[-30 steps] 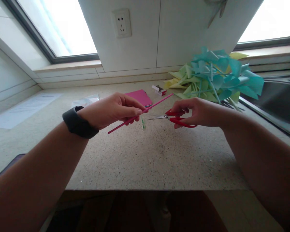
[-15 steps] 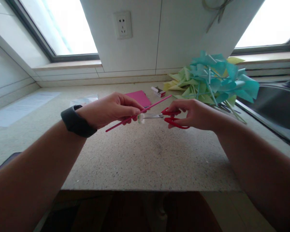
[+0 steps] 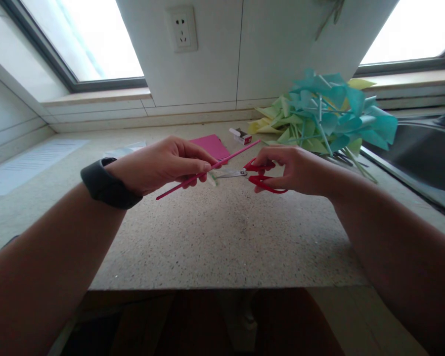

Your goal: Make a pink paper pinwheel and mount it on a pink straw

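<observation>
My left hand [image 3: 180,164] is closed around a thin pink stick [image 3: 178,186], which slants up to the right above the counter. A small clear and pale green piece [image 3: 212,180], possibly tape, hangs just below the fingertips; its kind is hard to make out. In my right hand [image 3: 282,168] is a pair of red-handled scissors [image 3: 269,185], fingers through the loops. The scissors' blades point left and reach that small piece beside my left fingertips. Part of the blade tips is hidden there.
Pink paper [image 3: 211,146] lies behind my left hand, near a small open box [image 3: 240,136]. Blue and yellow-green paper pinwheels [image 3: 330,113] are heaped at the back right, beside a sink [image 3: 422,153]. A printed sheet [image 3: 33,160] lies at the left on the speckled counter [image 3: 222,237].
The view has shifted slightly. The scissors' handles have come a little closer together, and the small clear piece now hangs lower and tilted beneath my left fingertips. Both hands keep their hold.
</observation>
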`<act>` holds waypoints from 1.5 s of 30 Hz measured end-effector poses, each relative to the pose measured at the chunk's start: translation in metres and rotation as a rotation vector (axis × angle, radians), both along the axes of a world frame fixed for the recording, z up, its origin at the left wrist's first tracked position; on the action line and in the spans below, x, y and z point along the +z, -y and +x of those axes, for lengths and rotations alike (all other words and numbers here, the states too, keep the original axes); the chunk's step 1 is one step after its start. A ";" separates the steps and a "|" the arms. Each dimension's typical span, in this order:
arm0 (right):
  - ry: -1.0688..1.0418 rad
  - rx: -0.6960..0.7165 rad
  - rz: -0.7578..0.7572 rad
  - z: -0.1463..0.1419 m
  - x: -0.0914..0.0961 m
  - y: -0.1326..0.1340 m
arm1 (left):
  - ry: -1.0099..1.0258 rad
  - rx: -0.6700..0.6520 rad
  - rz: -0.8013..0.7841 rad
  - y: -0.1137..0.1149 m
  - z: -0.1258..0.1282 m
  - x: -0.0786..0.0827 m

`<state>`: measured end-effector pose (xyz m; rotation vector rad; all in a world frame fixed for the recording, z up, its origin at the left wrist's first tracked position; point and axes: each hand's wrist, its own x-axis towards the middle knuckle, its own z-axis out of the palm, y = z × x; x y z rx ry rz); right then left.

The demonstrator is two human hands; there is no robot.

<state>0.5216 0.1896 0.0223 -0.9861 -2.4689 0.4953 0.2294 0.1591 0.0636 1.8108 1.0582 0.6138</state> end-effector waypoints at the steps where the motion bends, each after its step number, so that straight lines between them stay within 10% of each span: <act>1: -0.001 0.000 0.000 -0.001 0.000 0.000 | 0.000 0.001 0.000 0.000 0.000 0.000; 25: 0.168 -0.001 -0.003 -0.010 0.002 0.005 | -0.181 -0.074 -0.077 -0.004 0.000 -0.006; 45: 0.363 -0.230 0.135 0.003 -0.004 -0.007 | 0.096 0.096 -0.089 -0.007 0.000 -0.014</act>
